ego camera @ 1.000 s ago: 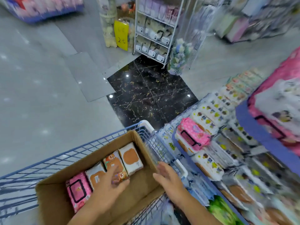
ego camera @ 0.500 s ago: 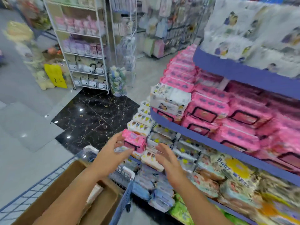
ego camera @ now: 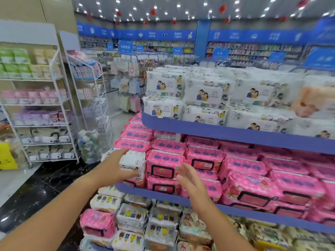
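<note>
My left hand [ego camera: 113,169] reaches to the left end of the middle shelf [ego camera: 163,194], its fingers against a white wipes pack [ego camera: 133,160] that stands beside the pink ones. My right hand [ego camera: 188,178] is open, fingers straight, just in front of a pink wipes pack [ego camera: 164,163] and holds nothing. Rows of pink packs fill the middle shelf. White packs with cartoon figures [ego camera: 204,95] fill the top shelf.
The bottom shelf holds mixed wipes packs [ego camera: 132,216]. White wire racks [ego camera: 45,113] with boxed goods stand to the left on a black marble floor [ego camera: 36,187]. More aisles lie behind.
The view has swung up from the cart and its cardboard box to the shelves. Both hands have risen from the lower shelf to the middle shelf; the left now touches the white pack.
</note>
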The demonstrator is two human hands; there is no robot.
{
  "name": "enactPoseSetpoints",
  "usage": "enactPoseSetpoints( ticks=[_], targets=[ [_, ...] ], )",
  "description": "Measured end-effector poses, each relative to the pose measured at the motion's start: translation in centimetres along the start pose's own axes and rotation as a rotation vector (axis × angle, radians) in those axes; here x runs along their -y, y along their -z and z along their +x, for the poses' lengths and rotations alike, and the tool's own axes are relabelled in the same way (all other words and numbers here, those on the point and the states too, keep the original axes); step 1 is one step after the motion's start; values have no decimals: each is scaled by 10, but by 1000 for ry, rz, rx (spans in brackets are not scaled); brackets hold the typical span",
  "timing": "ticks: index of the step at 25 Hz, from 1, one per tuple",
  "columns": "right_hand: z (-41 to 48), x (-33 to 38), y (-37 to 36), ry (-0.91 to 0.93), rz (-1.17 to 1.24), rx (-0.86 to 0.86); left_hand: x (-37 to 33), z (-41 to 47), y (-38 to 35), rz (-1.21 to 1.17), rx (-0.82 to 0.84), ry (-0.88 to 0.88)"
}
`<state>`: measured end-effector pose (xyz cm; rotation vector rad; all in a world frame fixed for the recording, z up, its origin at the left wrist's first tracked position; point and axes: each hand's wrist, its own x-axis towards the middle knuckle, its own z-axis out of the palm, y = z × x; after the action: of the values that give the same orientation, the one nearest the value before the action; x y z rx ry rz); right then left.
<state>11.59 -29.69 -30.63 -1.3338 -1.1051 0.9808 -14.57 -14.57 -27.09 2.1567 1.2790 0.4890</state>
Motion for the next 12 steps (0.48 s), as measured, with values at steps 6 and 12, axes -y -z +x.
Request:
enactPoseSetpoints(
  ticks=[6, 12],
  targets=[
    [26, 61, 16, 141, -47, -143, 23, 70, 14, 783, 241, -70],
    [27, 88, 28, 161, -85, -279, 69, 103, 14, 1052, 181, -275]
  ],
)
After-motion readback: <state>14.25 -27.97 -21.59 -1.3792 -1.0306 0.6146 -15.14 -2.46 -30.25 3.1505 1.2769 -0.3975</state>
